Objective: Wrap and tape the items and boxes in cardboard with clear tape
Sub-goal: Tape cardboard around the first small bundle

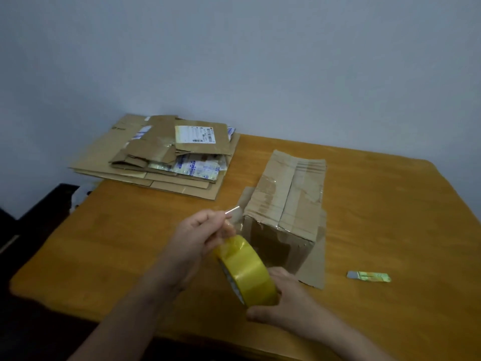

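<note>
While my right hand (pixel 283 306) grips the roll of yellowish clear tape (pixel 247 269) from below, fingers curled round its rim, my left hand (pixel 200 230) pinches the free end of the tape (pixel 233 212) between thumb and fingertips and holds it above the roll, with a short strip stretched between the two. Both hands hover over the near middle of a wooden table (pixel 390 217). Just behind the roll stands the cardboard-wrapped box (pixel 286 201), its top covered by creased cardboard with patches of shiny tape, and a loose cardboard flap lies flat on the table at its near right side. The tape end is just beside the box's near left top corner; whether it touches, I cannot tell. At the table's far left corner lies a stack of flattened cardboard (pixel 161 157), some pieces bearing shipping labels, its edge overhanging the table. Right of the box, well apart, a small cutter (pixel 369 276) lies flat on the wood.
</note>
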